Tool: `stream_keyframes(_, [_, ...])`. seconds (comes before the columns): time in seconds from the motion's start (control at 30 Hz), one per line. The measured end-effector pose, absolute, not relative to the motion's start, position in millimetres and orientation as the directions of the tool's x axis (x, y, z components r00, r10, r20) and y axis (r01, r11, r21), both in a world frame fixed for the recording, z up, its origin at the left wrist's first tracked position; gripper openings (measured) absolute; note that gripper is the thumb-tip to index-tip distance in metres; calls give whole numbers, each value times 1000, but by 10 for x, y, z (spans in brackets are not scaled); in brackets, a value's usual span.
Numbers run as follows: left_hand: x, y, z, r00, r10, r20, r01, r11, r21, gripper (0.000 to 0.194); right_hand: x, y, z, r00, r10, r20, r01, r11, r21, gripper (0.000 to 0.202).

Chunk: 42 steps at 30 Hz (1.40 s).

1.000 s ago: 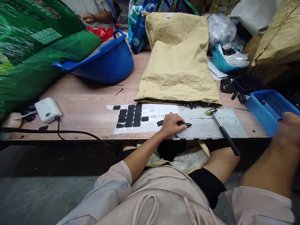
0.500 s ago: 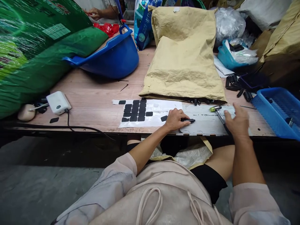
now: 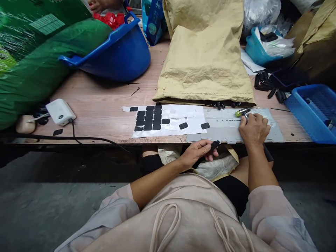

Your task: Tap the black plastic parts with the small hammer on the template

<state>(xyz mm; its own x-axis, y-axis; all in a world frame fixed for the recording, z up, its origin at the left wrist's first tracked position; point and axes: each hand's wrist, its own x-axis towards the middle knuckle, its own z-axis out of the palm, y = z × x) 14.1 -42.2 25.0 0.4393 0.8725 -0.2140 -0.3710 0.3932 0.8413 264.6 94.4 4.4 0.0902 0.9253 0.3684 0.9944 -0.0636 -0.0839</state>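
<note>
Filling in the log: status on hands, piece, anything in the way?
Left hand holds black piece. Right hand closed on hammer. Tan bag behind grey board, clear of hands.

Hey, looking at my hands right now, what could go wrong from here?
Your left hand holds a small black part at the table's front edge, so a slip might drop it into your lap. The hammer, under your right hand, has its handle jutting past that edge, where a knock could swing it. One black patch straddles the white sheet's right edge and might get brushed aside.
</note>
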Motion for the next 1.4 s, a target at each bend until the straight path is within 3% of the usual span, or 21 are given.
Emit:
stream_keyframes(0.1, [213, -572, 156, 440, 836, -328, -467, 525, 712, 65, 2644, 945, 27, 97, 925, 368, 994, -70, -87, 47])
stream_keyframes(0.23, [232, -571, 75, 437, 811, -389, -516, 580, 631, 58, 2646, 950, 23, 106, 926, 361, 994, -87, -70, 48])
stream_keyframes(0.4, [229, -554, 34, 450, 784, -426, -509, 618, 599, 51, 2643, 950, 32, 90, 920, 381, 996, -75, -54, 49])
stream_keyframes(0.53, [202, -569, -3, 474, 764, -438, -446, 637, 629, 60, 2632, 947, 56, 77, 926, 370, 997, -67, -38, 49])
stream_keyframes(0.63, [158, -578, -117, 505, 743, -438, -260, 615, 744, 60, 2624, 945, 73, 71, 927, 369, 997, -64, -32, 47])
stream_keyframes(0.77, [94, -554, -408, 411, 752, -516, 94, 528, 844, 36, 2617, 939, 92, 77, 930, 360, 997, -70, -32, 47])
stream_keyframes(0.83, [56, -539, -523, 274, 764, -585, 357, 484, 799, 24, 2614, 933, 105, 81, 933, 350, 997, -75, -31, 48])
stream_keyframes(0.9, [13, -546, -545, 153, 775, -614, 595, 424, 683, 29, 2611, 926, 118, 85, 937, 338, 996, -80, -28, 49])
stream_keyframes(0.97, [-29, -572, -445, 158, 799, -580, 726, 304, 617, 41, 2608, 922, 126, 89, 941, 325, 996, -85, -26, 49])
stream_keyframes(1.03, [-57, -576, -230, 305, 809, -503, 739, 131, 660, 43, 2609, 922, 122, 91, 943, 320, 996, -87, -26, 49])
stream_keyframes(1.1, [-60, -490, 50, 495, 773, -397, 640, -16, 768, 34, 2612, 927, 109, 89, 940, 329, 996, -84, -29, 49])
stream_keyframes(1.17, [-30, -268, 320, 578, 765, -282, 521, -80, 850, 29, 2616, 933, 94, 89, 935, 344, 996, -82, -34, 49])
stream_keyframes(1.3, [127, 482, 602, 263, 959, -103, 641, -94, 762, 32, 2611, 933, 90, 84, 925, 371, 996, -72, -45, 46])
stream_keyframes(1.4, [301, 1008, 597, 71, 997, -11, 767, -48, 640, 31, 2593, 917, 117, 88, 930, 358, 996, -81, -33, 45])
